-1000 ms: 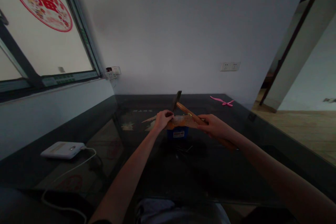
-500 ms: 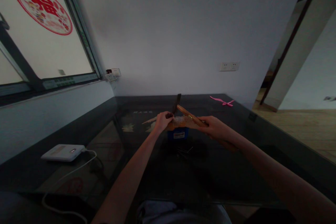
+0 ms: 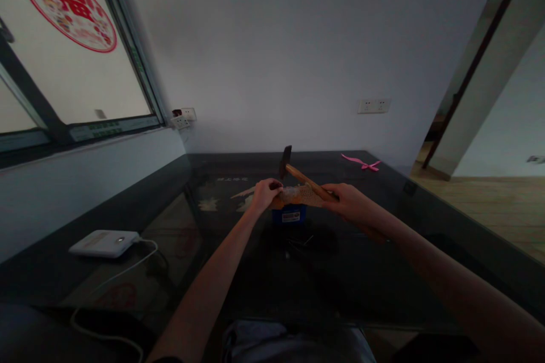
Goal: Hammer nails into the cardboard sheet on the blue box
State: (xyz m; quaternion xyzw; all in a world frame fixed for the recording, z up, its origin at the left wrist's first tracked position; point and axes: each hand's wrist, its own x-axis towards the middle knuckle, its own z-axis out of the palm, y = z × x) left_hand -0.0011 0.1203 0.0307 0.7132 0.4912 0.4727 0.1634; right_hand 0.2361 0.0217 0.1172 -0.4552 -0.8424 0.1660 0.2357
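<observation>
My right hand [image 3: 351, 202] is wrapped round the wooden handle of a hammer [image 3: 313, 184]. Its dark head is raised just beyond my left fingertips, apart from them. Below lies a tan, rough-looking piece [image 3: 313, 197], perhaps wood, across the top of a blue box [image 3: 289, 214]. My left hand [image 3: 266, 193] rests at the piece's left end, thumb and fingers pinched together. Whatever is between those fingertips is too small and dark to make out. A few thin metal pieces, like nails [image 3: 304, 241], lie on the table in front of the box.
The dark glossy table [image 3: 255, 289] runs to the wall. A white power bank [image 3: 104, 244] with a white cable [image 3: 123, 278] lies at the left. At the back right is a pink ribbon [image 3: 366, 165]. Wall sockets [image 3: 373, 106] are above the table.
The hammer's head has lifted a little and turned, so it shows more clearly above the tan piece. My left hand stays in place; the view has tipped slightly.
</observation>
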